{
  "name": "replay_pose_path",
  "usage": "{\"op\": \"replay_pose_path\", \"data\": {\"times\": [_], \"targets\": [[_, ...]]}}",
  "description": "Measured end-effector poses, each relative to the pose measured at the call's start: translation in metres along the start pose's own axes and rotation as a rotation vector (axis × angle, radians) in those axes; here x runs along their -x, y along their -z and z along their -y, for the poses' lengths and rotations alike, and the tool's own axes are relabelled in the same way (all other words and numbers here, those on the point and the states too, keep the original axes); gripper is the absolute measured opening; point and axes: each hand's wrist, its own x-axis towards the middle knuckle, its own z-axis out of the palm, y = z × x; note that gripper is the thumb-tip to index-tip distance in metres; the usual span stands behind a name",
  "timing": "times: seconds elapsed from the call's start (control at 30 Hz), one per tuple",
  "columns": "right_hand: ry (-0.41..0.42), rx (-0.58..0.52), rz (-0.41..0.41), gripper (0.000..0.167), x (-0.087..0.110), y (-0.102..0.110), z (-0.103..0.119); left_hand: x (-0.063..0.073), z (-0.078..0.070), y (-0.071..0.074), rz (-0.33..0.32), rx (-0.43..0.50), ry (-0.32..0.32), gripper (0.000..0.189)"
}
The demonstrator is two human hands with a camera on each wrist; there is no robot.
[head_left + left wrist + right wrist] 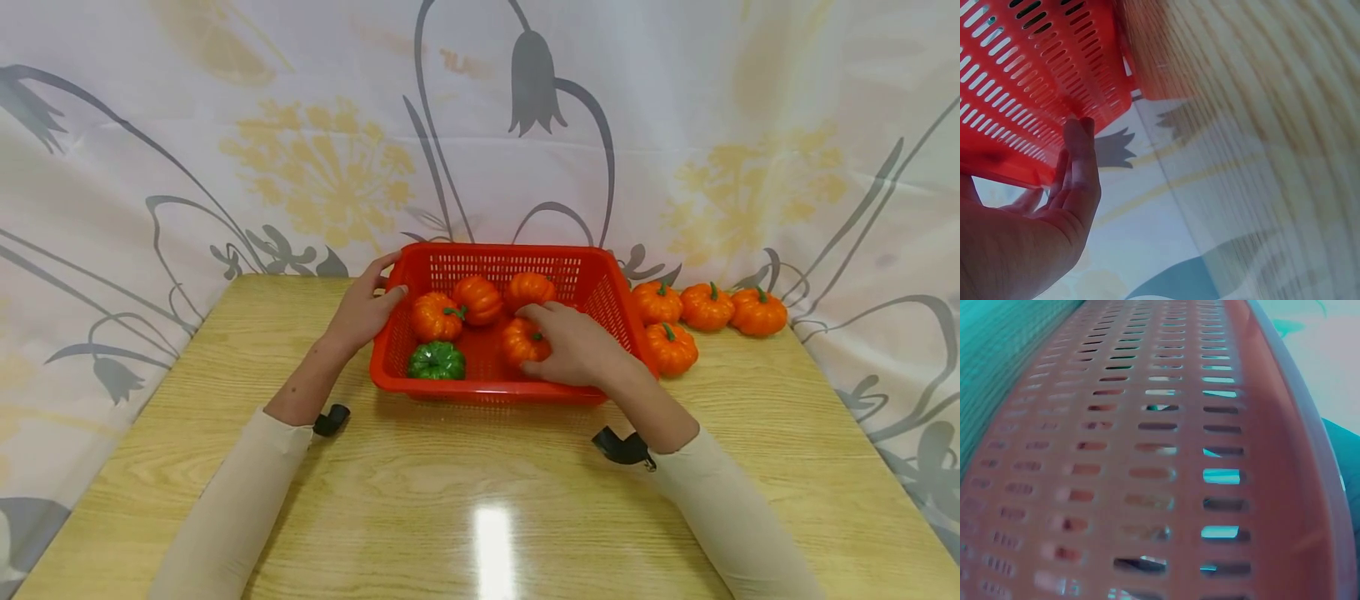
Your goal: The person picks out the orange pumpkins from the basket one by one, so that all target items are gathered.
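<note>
A red plastic basket with slotted walls stands on the table. My left hand holds its left rim, thumb over the edge; in the left wrist view, fingers lie against the outer wall. Reaching inside, my right hand grips a small orange pumpkin between thumb and fingers. Around it in the basket are more orange pumpkins and a green pumpkin. Only the basket's slotted wall fills the right wrist view; the right hand is hidden there.
Several orange pumpkins sit on the table just right of the basket, one nearer its wall. The wooden table meets a flower-patterned curtain behind the basket. Black straps show at the wrists.
</note>
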Motion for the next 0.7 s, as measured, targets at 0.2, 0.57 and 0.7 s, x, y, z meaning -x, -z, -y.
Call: {"op": "replay_pose_path", "data": {"times": [0.2, 0.57, 0.7], "targets": [[0.007, -0.014, -0.055, 0.072, 0.010, 0.003, -0.005, 0.000, 0.000, 0.000, 0.003, -0.002, 0.003, 0.063], [0.015, -0.026, -0.136, 0.073, 0.030, 0.007, -0.018, 0.000, 0.001, -0.001, -0.001, -0.004, 0.008, 0.062], [0.026, -0.046, -0.157, 0.071, 0.037, 0.009, -0.023, 0.000, 0.001, -0.001, -0.007, -0.007, 0.011, 0.062]]}}
